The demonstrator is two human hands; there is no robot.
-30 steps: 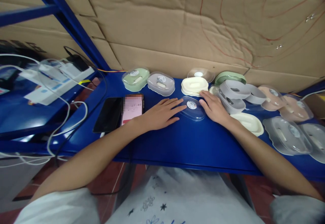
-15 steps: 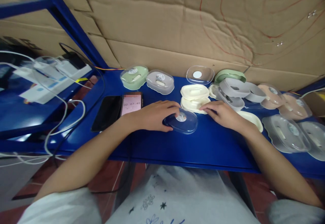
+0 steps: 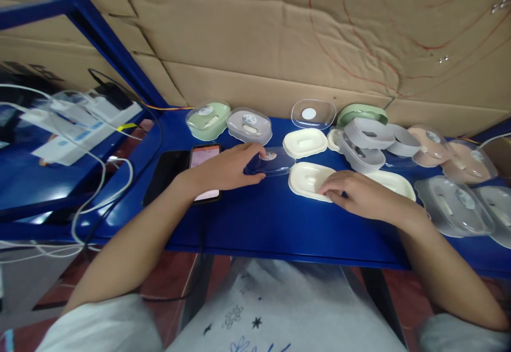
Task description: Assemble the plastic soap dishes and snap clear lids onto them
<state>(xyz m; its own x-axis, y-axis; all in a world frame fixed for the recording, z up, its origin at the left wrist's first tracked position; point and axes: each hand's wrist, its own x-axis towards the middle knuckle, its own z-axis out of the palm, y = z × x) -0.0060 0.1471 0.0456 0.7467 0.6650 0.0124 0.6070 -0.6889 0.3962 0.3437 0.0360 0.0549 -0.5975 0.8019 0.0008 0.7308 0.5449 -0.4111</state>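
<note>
1. While the left hand (image 3: 229,166) spans the left end of a transparent lid (image 3: 277,164), its fingers are closed on it, thumb at the near edge and fingertips at the far edge. Whether the lid touches the desk (image 3: 259,229) cannot be told.
2. The right hand (image 3: 355,193) has its fingers bent and closed on the near right rim of a cream tray (image 3: 305,180); the thumb's hold is partly hidden. The tray appears to lie flat, just right of the lid.
3. Handling of the lid (judged): light, stiff, thin plastic, smooth enough to slip and liable to crack if squeezed hard. Opposite edges offer the best hold, away from the broad top.
4. Handling of the tray (judged): light and firm, with some give at the rim, which is the natural place to pinch it.
5. Behind the tray lies a second cream tray (image 3: 304,143), and behind that a second transparent lid (image 3: 319,108), near the cardboard panel (image 3: 239,38).
6. To the right, grey rings (image 3: 369,134) lie heaped in front of a green ring (image 3: 363,110).
7. To the left, a lit phone (image 3: 205,151) lies partly under the left wrist; a lidded green box (image 3: 209,127) and a lidded grey box (image 3: 252,128) stand farther back.
</note>
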